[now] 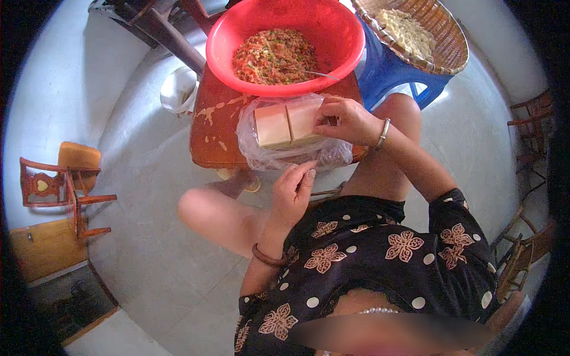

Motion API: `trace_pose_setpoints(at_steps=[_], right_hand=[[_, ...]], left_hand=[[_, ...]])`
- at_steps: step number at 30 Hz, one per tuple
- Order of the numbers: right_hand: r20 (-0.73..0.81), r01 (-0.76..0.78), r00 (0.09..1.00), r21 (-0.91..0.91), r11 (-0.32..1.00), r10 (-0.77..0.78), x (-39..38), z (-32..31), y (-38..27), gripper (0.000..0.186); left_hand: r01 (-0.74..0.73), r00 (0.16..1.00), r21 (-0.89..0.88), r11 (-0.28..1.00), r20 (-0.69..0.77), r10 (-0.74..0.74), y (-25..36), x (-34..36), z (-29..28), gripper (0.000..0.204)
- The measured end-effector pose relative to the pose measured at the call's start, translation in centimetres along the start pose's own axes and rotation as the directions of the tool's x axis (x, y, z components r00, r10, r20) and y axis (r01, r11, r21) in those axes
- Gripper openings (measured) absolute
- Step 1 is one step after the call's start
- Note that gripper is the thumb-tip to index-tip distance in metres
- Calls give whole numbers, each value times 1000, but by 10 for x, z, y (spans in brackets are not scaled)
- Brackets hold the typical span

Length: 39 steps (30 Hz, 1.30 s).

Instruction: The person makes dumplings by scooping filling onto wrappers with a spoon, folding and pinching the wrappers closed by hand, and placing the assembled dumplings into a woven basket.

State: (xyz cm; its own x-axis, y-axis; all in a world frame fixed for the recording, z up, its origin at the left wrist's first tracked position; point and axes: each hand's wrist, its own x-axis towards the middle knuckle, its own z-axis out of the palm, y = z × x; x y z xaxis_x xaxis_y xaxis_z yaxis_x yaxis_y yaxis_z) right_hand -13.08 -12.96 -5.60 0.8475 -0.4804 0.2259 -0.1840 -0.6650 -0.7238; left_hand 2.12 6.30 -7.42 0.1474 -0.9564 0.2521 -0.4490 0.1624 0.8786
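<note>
Two pale square stacks of thin wrappers point(288, 123) are seen side by side on a clear plastic bag point(285, 153). The stacks look flat on top, cream and a little pink, with straight edges, and they touch each other in the middle. The bag is crumpled and spread open under them, near the front edge of a small brown desk point(214, 127). The right hand point(344, 118) is laid on the right stack, with the fingers bent and pinched at its top sheet, so the hand is closed to a narrow gap on the wrapper. A silver bracelet point(383, 134) is worn on that wrist. The left hand point(294, 190) is held just in front of the desk, near the bag's edge, with the fingers loosely curled and nothing held in it. A dark bracelet point(267, 257) is worn on that wrist. Behind the stacks, a big red bowl point(332, 24) is set on the desk, and it is filled with chopped orange and green filling point(273, 56). A spoon handle point(320, 74) is stuck in the filling. To the right, a woven basket point(448, 47) with pale folded dumplings point(409, 32) is set on a blue stool point(392, 74). A white bucket point(178, 89) is seen on the floor to the left.
</note>
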Motion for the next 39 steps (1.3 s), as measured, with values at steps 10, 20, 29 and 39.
trace_pose_setpoints(at_steps=[10, 20, 29, 39], right_hand=[[-82, -170, 978, 207, 963, 190, -3, -16, -30, 15], [195, -19, 980, 299, 954, -42, -13, -41, -71, 16], [-125, 95, 982, -318, 943, -141, 20, -112, -70, 17], [272, 333, 929, -322, 886, -250, 67, -116, -37, 29]], left_hand=[[-137, 911, 245, 960, -350, 219, -9, 26, -26, 56], [417, 875, -664, 621, 477, -79, 6, 26, -1, 58], [577, 798, -790, 207, 492, -349, 52, 43, -28, 34], [548, 809, -643, 535, 242, -536, 58, 63, -69, 34]])
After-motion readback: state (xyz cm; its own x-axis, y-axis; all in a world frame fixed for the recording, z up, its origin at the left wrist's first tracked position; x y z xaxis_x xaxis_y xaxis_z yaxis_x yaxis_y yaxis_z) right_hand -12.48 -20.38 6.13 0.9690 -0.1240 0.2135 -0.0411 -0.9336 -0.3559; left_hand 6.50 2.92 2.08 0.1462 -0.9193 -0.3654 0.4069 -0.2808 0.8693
